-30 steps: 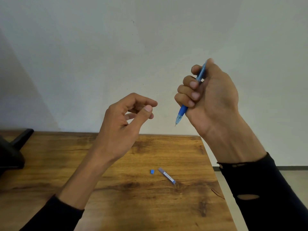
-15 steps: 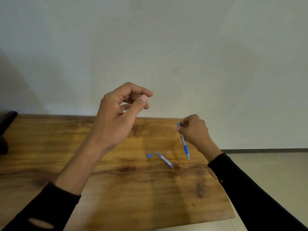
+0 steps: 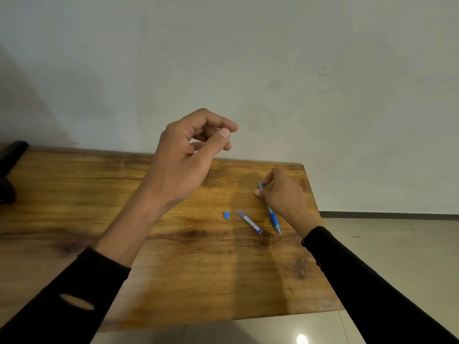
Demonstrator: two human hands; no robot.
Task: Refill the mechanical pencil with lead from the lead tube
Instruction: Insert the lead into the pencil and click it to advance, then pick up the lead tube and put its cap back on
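Right hand (image 3: 283,194) gripping pencil (image 3: 272,216), lead tube (image 3: 249,221) beside, cap (image 3: 226,215) near

Cap (image 3: 226,215) left of lead tube (image 3: 249,221)

right hand (image 3: 283,192) lowered, pencil (image 3: 272,214) (blue) on table (image 3: 99,194)

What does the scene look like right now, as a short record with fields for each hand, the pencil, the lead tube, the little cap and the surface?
left hand: raised above the table, thumb and forefinger pinched; whether a lead is held is too small to tell
right hand: low at the table, fingers on the pencil's upper end
blue mechanical pencil: tip down, near the tabletop
clear lead tube with blue end: lying flat, left of the pencil
small blue cap: lying apart, left of the tube
wooden table: carries tube and cap
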